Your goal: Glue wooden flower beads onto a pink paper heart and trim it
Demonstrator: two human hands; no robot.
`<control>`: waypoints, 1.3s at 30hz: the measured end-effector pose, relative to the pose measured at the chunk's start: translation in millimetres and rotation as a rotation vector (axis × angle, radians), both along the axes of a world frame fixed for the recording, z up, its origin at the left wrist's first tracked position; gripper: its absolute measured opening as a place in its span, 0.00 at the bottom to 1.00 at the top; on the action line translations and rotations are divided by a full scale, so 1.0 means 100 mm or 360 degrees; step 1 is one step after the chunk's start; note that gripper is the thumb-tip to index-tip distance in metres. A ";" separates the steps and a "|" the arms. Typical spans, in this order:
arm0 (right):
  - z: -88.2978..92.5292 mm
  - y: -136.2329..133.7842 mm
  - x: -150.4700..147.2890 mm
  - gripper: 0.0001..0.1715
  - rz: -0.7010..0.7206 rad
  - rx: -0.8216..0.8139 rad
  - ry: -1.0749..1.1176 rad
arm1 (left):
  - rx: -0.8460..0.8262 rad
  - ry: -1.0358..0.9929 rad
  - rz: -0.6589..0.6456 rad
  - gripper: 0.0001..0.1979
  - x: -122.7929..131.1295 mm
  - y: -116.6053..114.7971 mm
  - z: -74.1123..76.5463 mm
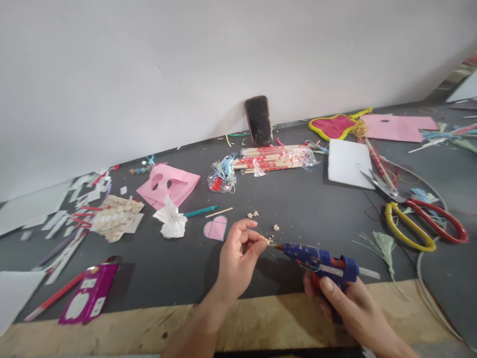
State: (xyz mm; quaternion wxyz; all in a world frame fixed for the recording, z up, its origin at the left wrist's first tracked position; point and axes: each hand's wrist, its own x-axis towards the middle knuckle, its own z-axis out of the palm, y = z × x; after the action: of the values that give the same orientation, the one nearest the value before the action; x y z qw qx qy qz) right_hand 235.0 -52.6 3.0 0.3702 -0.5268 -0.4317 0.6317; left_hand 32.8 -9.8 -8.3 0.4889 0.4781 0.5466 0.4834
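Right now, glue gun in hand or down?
In hand: the right hand grips the blue glue gun, nozzle near the left hand's fingertips.

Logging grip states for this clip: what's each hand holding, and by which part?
The right hand grips a blue hot glue gun by its handle. The left hand pinches a tiny pale piece at its fingertips, by the nozzle; too small to identify.

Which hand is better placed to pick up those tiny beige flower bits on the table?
Left, probably. The left hand lies closest to the tiny beige flower bits, though its fingertips pinch a tiny piece. The right hand is wrapped around a blue hot glue gun.
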 end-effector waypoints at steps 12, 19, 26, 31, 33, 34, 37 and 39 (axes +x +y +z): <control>-0.02 0.11 0.19 0.23 0.0239 -0.0098 0.0993 | 0.0038 -0.0019 0.0329 0.17 -0.11 0.02 0.07; 0.00 0.05 0.29 0.35 0.0069 0.0021 0.0667 | 0.0097 -0.0021 0.0341 0.16 -0.13 -0.01 0.14; 0.04 0.02 0.41 0.55 -0.0066 0.0272 0.0090 | 0.0060 0.0035 0.0244 0.16 -0.17 -0.04 0.19; -0.03 0.22 0.57 0.54 -0.0040 0.0866 -0.0908 | 0.0078 0.0061 0.0178 0.15 -0.20 -0.03 0.17; -0.08 0.37 0.70 0.50 -0.0065 0.1155 -0.1477 | 0.0086 0.0093 0.0160 0.15 -0.22 -0.03 0.15; -0.10 0.45 0.76 0.48 0.0025 0.1230 -0.1725 | 0.0086 0.0114 0.0153 0.14 -0.23 -0.02 0.14; -0.09 0.61 0.89 0.40 0.0237 0.1309 -0.2181 | 0.0089 0.0158 0.0149 0.14 -0.26 -0.02 0.11; -0.01 0.65 0.90 0.36 0.0334 0.1332 -0.2334 | 0.0095 0.0145 0.0154 0.13 -0.28 -0.02 0.08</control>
State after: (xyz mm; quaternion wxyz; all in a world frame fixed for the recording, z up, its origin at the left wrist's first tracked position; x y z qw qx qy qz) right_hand 325.2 12.4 1.8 0.1005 -0.5798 -0.8070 -0.0501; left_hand 5.1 -11.4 -0.2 0.4251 0.4870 0.5760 0.5003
